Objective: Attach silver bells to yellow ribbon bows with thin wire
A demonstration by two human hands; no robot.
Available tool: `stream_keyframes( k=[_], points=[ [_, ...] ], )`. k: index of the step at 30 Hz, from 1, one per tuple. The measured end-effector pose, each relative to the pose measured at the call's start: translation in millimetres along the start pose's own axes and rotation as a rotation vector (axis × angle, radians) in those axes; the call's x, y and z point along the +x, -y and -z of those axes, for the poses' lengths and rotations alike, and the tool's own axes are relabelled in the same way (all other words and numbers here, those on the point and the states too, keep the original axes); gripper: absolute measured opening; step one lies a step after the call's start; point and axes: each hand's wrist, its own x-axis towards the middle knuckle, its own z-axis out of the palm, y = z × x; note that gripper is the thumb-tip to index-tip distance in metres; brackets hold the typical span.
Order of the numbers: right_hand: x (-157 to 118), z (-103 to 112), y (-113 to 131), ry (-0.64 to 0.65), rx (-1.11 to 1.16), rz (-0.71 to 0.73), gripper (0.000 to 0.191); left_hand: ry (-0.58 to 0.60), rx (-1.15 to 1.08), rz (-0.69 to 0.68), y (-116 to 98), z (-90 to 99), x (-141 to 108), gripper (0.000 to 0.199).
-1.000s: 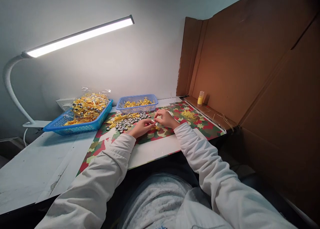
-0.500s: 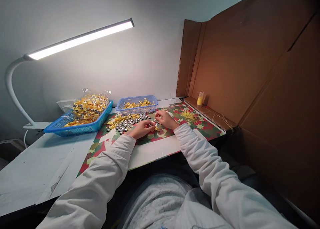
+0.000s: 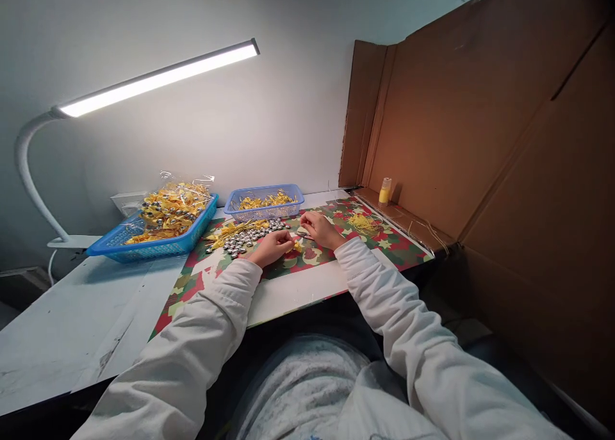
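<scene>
My left hand (image 3: 271,248) is closed in a pinch over the patterned mat, its fingertips at a small yellow ribbon piece (image 3: 298,245). Facing it, my right hand (image 3: 321,229) is pinched too. A thin dark object (image 3: 305,236) shows under its fingers, too small to name. Just behind my left hand lies a heap of shiny silver bell-like beads (image 3: 244,239). Yellow ribbon pieces with thin stems (image 3: 233,231) are bunched beside the beads. Right of my right hand rests a loose pile of thin yellow strings (image 3: 364,223).
A blue basket (image 3: 195,236) heaped with yellow ribbon pieces and beads stands left, a smaller blue basket (image 3: 232,213) at the back. The lamp (image 3: 158,78) arches overhead. A cardboard wall (image 3: 451,126) bounds the right; a small yellow bottle (image 3: 385,191) stands before it.
My hands have drawn slightly apart, the left one shifting a little left. The yellow piece has moved left with it. The view has shifted slightly.
</scene>
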Motion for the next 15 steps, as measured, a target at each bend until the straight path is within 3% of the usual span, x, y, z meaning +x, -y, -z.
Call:
stream_keyframes(
  k=[8,15],
  points=[
    [0,2,-1,-0.005,-0.146,0.036,0.015,0.022,0.007,0.005,0,-1.2,1,0.018],
    [0,1,-6,-0.053,-0.115,-0.011,0.008,-0.005,-0.074,0.004,9,1.7,3,0.033]
  ],
)
